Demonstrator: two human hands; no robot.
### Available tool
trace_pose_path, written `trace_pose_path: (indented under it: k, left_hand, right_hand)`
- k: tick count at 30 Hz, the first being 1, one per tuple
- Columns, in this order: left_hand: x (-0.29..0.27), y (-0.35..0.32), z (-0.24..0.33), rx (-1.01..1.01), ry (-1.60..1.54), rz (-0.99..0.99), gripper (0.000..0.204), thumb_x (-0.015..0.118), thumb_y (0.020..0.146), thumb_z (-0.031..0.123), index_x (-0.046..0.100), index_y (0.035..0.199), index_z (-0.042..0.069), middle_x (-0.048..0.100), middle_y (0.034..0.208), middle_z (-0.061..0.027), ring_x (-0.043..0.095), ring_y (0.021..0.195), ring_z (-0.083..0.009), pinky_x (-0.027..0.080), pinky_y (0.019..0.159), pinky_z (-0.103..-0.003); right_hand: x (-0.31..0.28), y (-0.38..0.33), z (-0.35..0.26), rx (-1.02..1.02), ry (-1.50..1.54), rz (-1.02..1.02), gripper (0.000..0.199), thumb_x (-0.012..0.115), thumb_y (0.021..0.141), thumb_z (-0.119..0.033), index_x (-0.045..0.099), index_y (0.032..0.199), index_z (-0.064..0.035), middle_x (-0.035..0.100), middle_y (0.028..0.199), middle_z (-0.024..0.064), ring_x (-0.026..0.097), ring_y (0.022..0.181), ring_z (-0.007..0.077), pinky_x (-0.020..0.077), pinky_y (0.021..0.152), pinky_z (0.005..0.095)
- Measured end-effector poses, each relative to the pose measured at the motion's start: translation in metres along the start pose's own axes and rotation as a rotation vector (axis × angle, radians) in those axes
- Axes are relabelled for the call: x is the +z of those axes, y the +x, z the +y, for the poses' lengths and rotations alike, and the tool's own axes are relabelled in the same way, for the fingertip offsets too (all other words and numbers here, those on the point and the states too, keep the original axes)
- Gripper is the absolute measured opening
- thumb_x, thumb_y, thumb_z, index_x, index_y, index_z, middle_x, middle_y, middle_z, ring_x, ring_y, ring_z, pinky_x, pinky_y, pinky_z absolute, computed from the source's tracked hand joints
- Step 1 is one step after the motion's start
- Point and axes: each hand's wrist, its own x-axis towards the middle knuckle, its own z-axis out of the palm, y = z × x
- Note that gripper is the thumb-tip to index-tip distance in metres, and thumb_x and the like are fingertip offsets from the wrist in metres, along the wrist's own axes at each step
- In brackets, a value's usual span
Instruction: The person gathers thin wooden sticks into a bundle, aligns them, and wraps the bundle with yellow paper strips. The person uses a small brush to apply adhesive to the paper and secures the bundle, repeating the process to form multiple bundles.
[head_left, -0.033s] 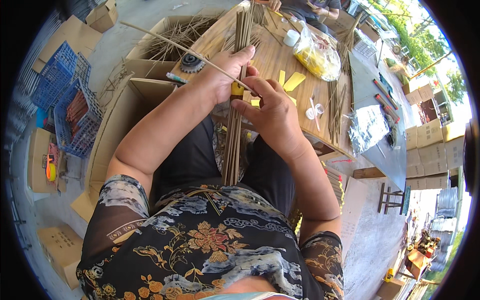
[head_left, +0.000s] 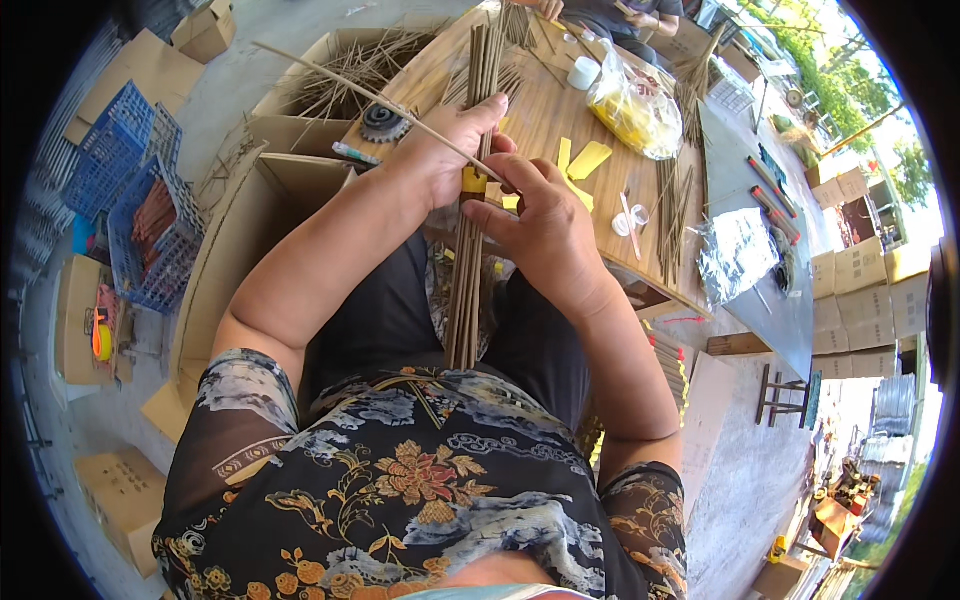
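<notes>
Left hand [head_left: 462, 150]: angled in from the left, curled around the stick bundle [head_left: 464, 290]
Right hand [head_left: 552, 208]: bent, right of the bundle, pinching a single stick [head_left: 365, 95]

The person's 2 bare forearms came together at the tabletop's [head_left: 560, 125] near edge, both elbows bent. The left forearm [head_left: 340, 225] slanted away and rightward to a nearly straight wrist; the left hand [head_left: 455, 150] was clenched in a wrapped grip, its thumb [head_left: 488, 110] pointing away from the torso. The right forearm [head_left: 625, 350] slanted away and leftward; the right hand [head_left: 548, 215], just beside the left, showed its back, index finger [head_left: 515, 172] bent, thumb stretched leftward.
</notes>
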Motion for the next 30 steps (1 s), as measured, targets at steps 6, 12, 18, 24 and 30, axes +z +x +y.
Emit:
trace_pose_path:
  k: [6,12,18,24,30]
  left_hand:
    - [-0.008,-0.008,-0.023,-0.136,-0.021,0.098,0.029,0.055,0.085,0.032,0.051,0.08,0.004,0.057,0.069,-0.0099,0.056,0.057,-0.0174,0.048,0.054,-0.03]
    - [-0.016,-0.012,-0.034,-0.154,-0.066,0.09,0.028,0.054,0.086,0.03,0.051,0.082,0.003,0.056,0.069,-0.0114,0.056,0.058,-0.0188,0.049,0.054,-0.03]
    - [-0.012,-0.018,-0.035,-0.13,-0.051,0.136,0.029,0.054,0.086,0.03,0.051,0.08,0.002,0.055,0.07,-0.0108,0.055,0.059,-0.0184,0.048,0.054,-0.031]
    - [-0.017,-0.022,-0.031,-0.161,0.012,0.111,0.032,0.053,0.086,0.033,0.052,0.078,0.002,0.057,0.067,-0.0109,0.056,0.059,-0.0184,0.048,0.053,-0.03]
    - [-0.024,-0.023,-0.032,-0.122,0.033,0.062,0.033,0.051,0.087,0.034,0.052,0.08,0.002,0.059,0.069,-0.0114,0.058,0.059,-0.0191,0.049,0.054,-0.029]
  right_hand:
    - [0.007,-0.014,0.003,0.098,0.06,-0.157,0.027,0.064,0.071,-0.016,0.051,0.094,-0.0059,0.058,0.083,0.0146,0.059,0.075,0.0309,0.047,0.066,0.0376]
    - [0.018,-0.02,0.003,0.101,0.098,-0.162,0.021,0.063,0.071,-0.013,0.051,0.084,-0.0021,0.058,0.074,0.015,0.06,0.073,0.0301,0.0471,0.063,0.0364]
    - [0.023,-0.023,0.01,0.015,0.155,-0.14,0.017,0.063,0.071,-0.01,0.052,0.081,-0.0017,0.057,0.072,0.0148,0.057,0.068,0.0307,0.0461,0.062,0.036]
    - [0.023,-0.024,0.0,0.175,0.228,-0.145,0.016,0.065,0.072,-0.012,0.054,0.077,-0.0013,0.058,0.078,0.0139,0.057,0.067,0.0285,0.0454,0.062,0.0351]
    - [0.027,-0.032,0.008,0.25,0.348,-0.12,0.015,0.065,0.074,-0.012,0.056,0.078,-0.0004,0.058,0.072,0.0077,0.056,0.061,0.0162,0.0441,0.058,0.0287]
